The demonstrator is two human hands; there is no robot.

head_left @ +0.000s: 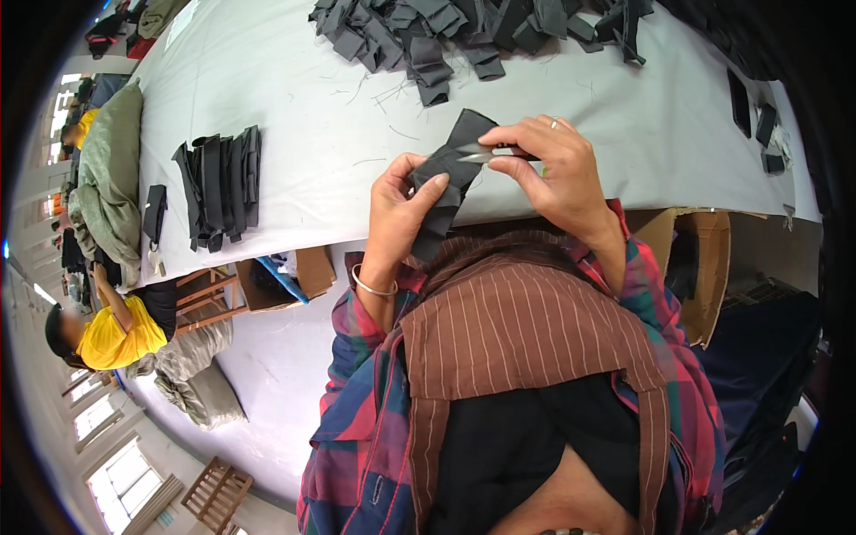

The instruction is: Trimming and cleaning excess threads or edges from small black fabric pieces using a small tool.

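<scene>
Between my hands, above the near edge of the white table, is a dark grey strip of fabric (453, 169). My left hand (401, 198) is closed on it, the thumb pressed flat on top. My right hand (555, 165) grips a small pair of thread snips (486, 155), black at the grip, with pale metal blades pointing left over the cloth. The blades touch or nearly touch the fabric; I cannot tell which. A large loose heap of similar dark fabric pieces (428, 40) lies at the far side. On the left, several such strips (218, 187) are stacked in a neat row.
Loose thread ends lie on the white table (303, 134). Cardboard boxes (713, 267) stand below its near edge. At the right are a black phone-like object (738, 102) and small scraps (771, 134). A person in yellow (125, 334) sits at left, near grey-green sacks (111, 160).
</scene>
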